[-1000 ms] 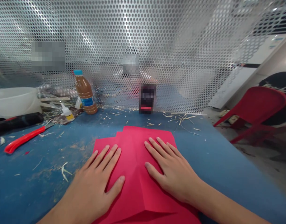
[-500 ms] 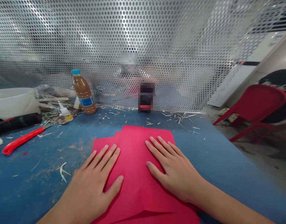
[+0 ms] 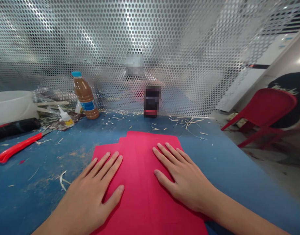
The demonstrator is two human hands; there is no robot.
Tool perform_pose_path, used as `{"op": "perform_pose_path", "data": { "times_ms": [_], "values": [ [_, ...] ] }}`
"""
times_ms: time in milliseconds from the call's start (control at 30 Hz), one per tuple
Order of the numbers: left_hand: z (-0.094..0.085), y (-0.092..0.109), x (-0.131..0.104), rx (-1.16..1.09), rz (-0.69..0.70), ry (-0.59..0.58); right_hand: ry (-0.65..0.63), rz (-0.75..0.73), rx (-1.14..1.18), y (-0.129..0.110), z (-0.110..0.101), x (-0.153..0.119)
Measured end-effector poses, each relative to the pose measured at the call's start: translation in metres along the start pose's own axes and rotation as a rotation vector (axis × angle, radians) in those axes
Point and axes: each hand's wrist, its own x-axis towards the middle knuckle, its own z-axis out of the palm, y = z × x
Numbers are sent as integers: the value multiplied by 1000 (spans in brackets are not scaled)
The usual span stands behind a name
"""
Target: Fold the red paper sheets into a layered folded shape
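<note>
Red paper lies on the blue table in front of me, with stepped edges at its upper left. My left hand rests palm down on the paper's left part, fingers spread and thumb pointing inward. On the right part of the paper lies my right hand, also flat with its fingers apart. Between the two hands the paper's middle shows faint creases. Neither hand grips anything.
A brown bottle, a glue bottle, a white tub and a red-handled tool stand or lie at left. A dark phone-like object leans on the perforated metal panel. At right, a person sits on a red chair.
My left hand has slid slightly left, away from the right hand. The raised fold near the paper's lower edge now looks flatter. The view has shifted a little.
</note>
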Motion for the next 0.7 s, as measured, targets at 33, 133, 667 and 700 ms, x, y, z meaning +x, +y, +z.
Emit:
{"op": "perform_pose_path", "data": {
  "times_ms": [33,133,667,700],
  "values": [
    [0,-1,0,15,12,5,0,2,0,0,0,0],
    [-4,-6,1,51,44,9,-14,-12,-2,-3,-2,1],
    [-39,15,10,-195,225,234,188,-594,-240,18,-37,-82],
    [-39,17,11,-204,244,241,227,-621,-244,17,-32,-83]
  ]
}}
